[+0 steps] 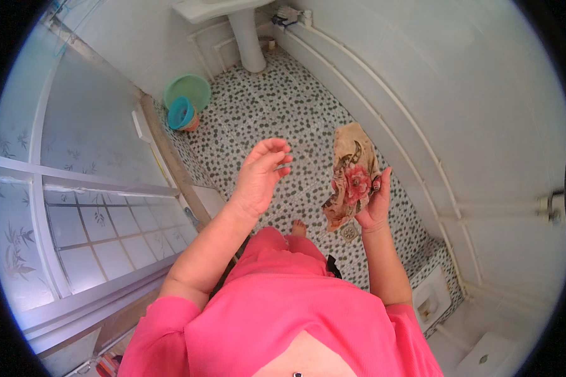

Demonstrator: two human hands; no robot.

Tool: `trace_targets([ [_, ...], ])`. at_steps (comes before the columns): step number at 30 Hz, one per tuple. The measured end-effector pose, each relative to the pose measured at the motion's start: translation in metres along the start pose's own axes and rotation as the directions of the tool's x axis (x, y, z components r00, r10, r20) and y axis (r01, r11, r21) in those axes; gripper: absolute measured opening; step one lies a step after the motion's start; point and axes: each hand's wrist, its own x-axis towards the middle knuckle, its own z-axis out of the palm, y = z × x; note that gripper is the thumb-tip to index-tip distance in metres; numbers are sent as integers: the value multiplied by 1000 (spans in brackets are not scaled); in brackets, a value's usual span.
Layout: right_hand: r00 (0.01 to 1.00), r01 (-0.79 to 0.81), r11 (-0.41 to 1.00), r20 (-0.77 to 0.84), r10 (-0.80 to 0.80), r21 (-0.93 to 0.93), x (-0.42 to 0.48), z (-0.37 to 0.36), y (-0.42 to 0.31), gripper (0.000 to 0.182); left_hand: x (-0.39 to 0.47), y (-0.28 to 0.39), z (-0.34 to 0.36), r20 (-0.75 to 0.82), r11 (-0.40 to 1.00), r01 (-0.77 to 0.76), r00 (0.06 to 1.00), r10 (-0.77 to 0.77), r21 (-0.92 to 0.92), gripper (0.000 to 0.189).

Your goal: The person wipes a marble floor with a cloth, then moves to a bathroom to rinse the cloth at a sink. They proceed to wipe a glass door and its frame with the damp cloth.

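A tan cloth with a red flower print (353, 181) hangs from my right hand (377, 200), which grips its right edge with the thumb raised; part of the fingers is hidden behind the cloth. Up and to the left of it, my left hand (264, 176) is held in mid-air over the patterned floor, fingers curled and apart, with nothing in it. A round floor drain (349, 232) lies below the cloth's lower end.
A green basin (198, 87) and a smaller blue basin (180, 113) stand by the left wall. Beyond is a pedestal sink (247, 40). White pipes (391, 127) run along the right wall. A squat toilet (431, 297) is at lower right, a frosted glass partition (94, 127) at left.
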Motion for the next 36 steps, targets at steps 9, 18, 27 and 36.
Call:
trace_targets([
  [9,987,-91,898,82,140,-431,183,107,16,52,136,54,-2,-100,941,-18,993,55,339,89],
  [18,774,632,-142,613,159,-762,416,179,59,57,315,165,-53,169,978,-167,968,187,-128,78],
  [27,622,772,-146,687,375,-619,615,283,8,52,476,312,-59,9,953,-46,999,51,-298,56],
  [36,661,723,99,726,189,-684,851,318,13,37,646,397,-62,-237,905,-223,961,142,-362,52],
])
